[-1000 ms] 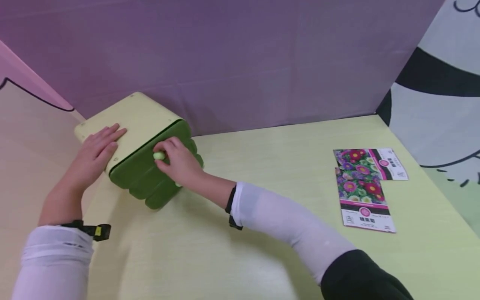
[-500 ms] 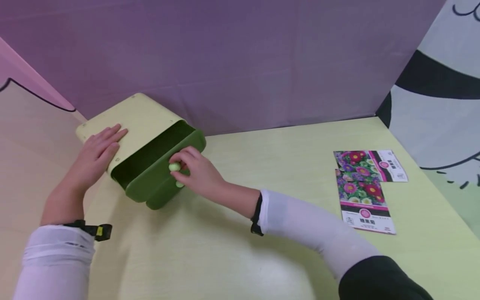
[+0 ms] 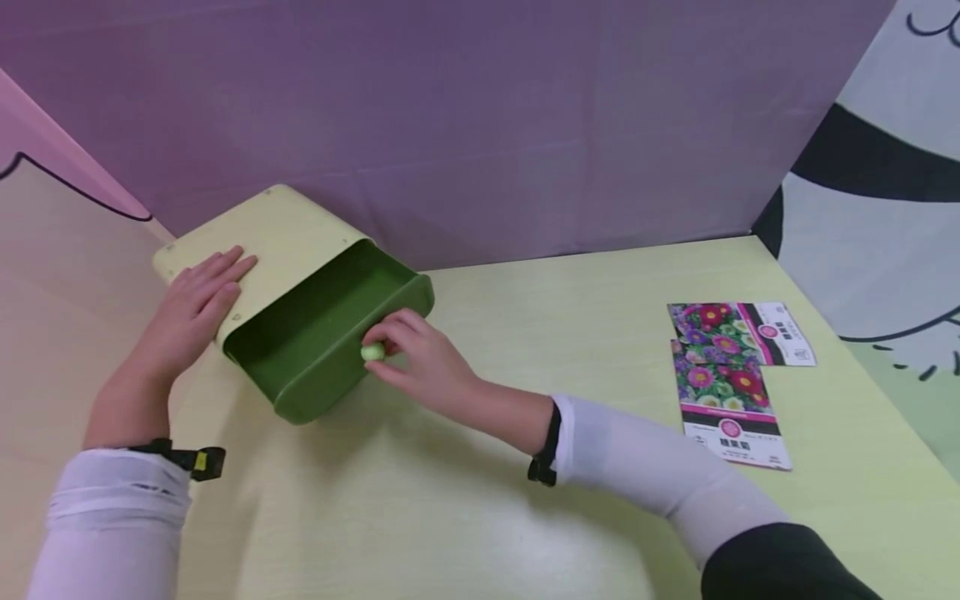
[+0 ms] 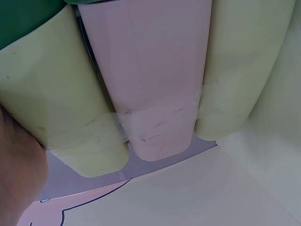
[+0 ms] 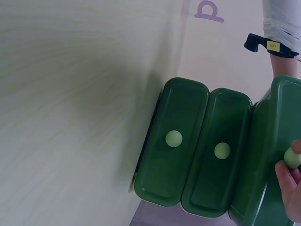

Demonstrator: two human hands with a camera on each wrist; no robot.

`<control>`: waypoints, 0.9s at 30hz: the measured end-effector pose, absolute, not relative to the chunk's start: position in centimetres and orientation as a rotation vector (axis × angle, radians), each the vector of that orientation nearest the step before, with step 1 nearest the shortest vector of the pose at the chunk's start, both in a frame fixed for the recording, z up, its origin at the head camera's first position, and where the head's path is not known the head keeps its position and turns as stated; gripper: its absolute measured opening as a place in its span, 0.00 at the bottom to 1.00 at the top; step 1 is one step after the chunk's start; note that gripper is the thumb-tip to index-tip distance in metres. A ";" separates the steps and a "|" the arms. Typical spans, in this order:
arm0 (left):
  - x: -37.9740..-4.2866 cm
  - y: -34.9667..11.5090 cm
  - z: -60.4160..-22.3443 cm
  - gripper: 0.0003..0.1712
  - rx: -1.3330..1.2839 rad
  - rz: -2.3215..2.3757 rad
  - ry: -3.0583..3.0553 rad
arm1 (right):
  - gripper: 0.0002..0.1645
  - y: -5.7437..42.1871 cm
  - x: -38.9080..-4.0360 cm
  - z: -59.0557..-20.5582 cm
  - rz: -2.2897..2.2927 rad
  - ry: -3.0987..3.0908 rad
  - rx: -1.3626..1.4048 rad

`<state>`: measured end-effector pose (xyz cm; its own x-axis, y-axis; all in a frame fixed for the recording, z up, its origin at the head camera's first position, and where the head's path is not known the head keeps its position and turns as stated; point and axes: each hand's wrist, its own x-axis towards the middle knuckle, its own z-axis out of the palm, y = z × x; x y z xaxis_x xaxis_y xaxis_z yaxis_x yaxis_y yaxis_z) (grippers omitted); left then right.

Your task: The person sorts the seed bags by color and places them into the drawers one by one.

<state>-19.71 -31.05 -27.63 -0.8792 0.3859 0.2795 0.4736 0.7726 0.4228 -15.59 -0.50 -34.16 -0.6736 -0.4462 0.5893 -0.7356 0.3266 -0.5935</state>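
Observation:
A small drawer cabinet (image 3: 292,229) with a cream top stands at the table's back left corner. My left hand (image 3: 197,307) rests on that top, fingers extended. My right hand (image 3: 431,362) pinches the pale green round knob (image 3: 372,352) of the green top drawer (image 3: 330,379), which is pulled well out so its inside shows. In the right wrist view, a middle drawer (image 5: 214,183) and a bottom drawer (image 5: 164,174) are shut, each with its own knob. The left wrist view shows the cabinet's side, with a pink section (image 4: 150,66) between two cream ones and clear tape across.
Two flower-picture packets (image 3: 731,417) lie overlapping on the right of the pale table (image 3: 480,517). Behind the cabinet rises a purple backdrop (image 3: 480,133). A beige wall panel (image 3: 67,317) stands close on the left.
The top drawer has gone from shut to well open, drawn toward the lower right by my right hand on its knob. My left hand has stayed on the cabinet top.

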 end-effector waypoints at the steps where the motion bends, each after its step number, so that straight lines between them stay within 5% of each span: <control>1: -19.7 -31.0 -27.6 0.26 -0.682 -0.736 -2.789 | 0.12 -0.4 -15.5 -34.3 1.274 -2.273 1.058; 27: -19.8 -31.0 -27.6 0.26 -0.681 -0.772 -2.775 | 0.12 0.6 -14.9 -35.6 1.211 -2.171 1.101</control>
